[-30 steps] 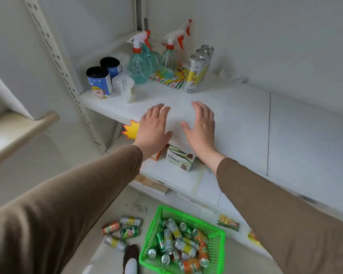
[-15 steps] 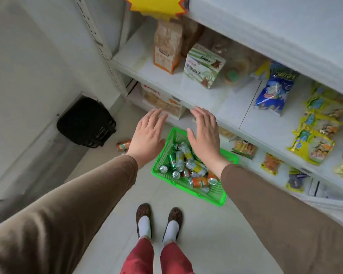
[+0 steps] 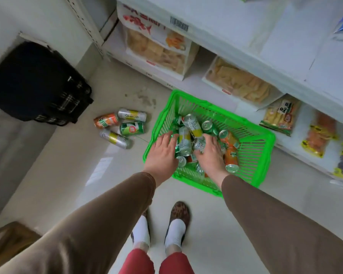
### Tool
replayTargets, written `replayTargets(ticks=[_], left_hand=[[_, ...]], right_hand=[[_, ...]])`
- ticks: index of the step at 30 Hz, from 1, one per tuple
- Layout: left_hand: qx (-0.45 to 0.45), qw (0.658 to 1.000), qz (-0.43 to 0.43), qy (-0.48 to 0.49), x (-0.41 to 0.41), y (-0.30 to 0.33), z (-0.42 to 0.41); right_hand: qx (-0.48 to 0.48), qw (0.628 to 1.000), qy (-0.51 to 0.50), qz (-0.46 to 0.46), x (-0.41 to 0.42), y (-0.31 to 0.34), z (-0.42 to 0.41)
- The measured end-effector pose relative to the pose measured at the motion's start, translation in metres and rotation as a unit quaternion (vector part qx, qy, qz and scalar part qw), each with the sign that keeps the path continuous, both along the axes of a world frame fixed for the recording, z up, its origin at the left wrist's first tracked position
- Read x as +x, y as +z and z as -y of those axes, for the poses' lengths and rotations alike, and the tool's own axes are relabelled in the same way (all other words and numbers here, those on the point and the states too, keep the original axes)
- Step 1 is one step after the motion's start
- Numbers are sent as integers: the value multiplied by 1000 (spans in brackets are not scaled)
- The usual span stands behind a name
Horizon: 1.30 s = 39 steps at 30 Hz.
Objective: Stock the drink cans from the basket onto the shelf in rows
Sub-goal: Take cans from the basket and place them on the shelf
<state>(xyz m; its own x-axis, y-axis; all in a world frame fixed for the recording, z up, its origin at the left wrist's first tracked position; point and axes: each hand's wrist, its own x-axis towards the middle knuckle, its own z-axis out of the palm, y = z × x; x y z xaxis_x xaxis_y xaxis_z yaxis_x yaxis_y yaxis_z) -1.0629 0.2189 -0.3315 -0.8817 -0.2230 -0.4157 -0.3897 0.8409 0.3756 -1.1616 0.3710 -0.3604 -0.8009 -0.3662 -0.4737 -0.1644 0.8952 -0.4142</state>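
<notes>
Head view, looking down at the floor. A bright green slatted plastic basket point(image 3: 251, 155) stands on the pale floor just in front of the white metal shelving point(image 3: 285, 46), and holds a loose heap of aluminium drink cans point(image 3: 190, 123), silver-and-yellow, green and orange, lying at all angles. Both hands reach into the heap. The left hand point(image 3: 162, 153) lies with fingers fairly straight against a silver-and-yellow can point(image 3: 184, 141). The right hand point(image 3: 210, 153) curls its fingers about a small silver can point(image 3: 199, 144); whether it grips firmly cannot be told. Four more cans point(image 3: 121, 127) lie on their sides on the floor to the left of the basket, near a black bag point(image 3: 34, 84). Packets of snacks point(image 3: 158, 48) fill the lower shelves.

If full, the cans are probably moderately heavy, with rigid walls. Their printed metal sides are smooth and likely slippery, and a lying can rolls readily. The sound hold is round the cylindrical body at mid-height, thumb opposite fingers; the rims offer poor purchase. Lifting one can may shift its neighbours in the heap.
</notes>
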Motion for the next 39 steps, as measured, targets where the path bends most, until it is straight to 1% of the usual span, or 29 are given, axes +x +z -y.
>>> replayTargets(ticks=[5,9,12,15,17,20,22,25,28,33,36,39], left_hand=[[-3,1000,-4,-3,-10,-70,-1],[-4,1000,-18,1,-16,-104,3],[12,1000,-10,-4,-15,-112,6],[26,1000,-7,1,-10,-95,13],[25,1000,-13,14,-7,-67,18],[29,999,-19,31,-5,-4,26],[33,998,-34,36,-9,51,31],[33,994,-92,39,-20,151,43],[30,984,-173,22,-32,258,58],[10,955,-295,23,-45,426,87],[-25,938,-347,5,-54,501,105],[-52,925,-376,-6,-75,556,120]], right_hand=[[-6,990,-98,101,6,-85,27],[10,980,-158,119,4,-130,53],[45,969,-202,135,2,-135,67],[21,955,-258,144,0,-112,61],[-6,954,-275,122,-2,-75,51],[-46,969,-238,53,-4,6,42],[-79,975,-205,14,-4,69,43],[-145,975,-166,-40,-7,177,56],[-218,959,-151,-100,-12,292,75],[-332,917,-115,-190,-22,465,105],[-387,888,-103,-227,-37,547,120],[-417,867,-106,-253,-62,612,133]])
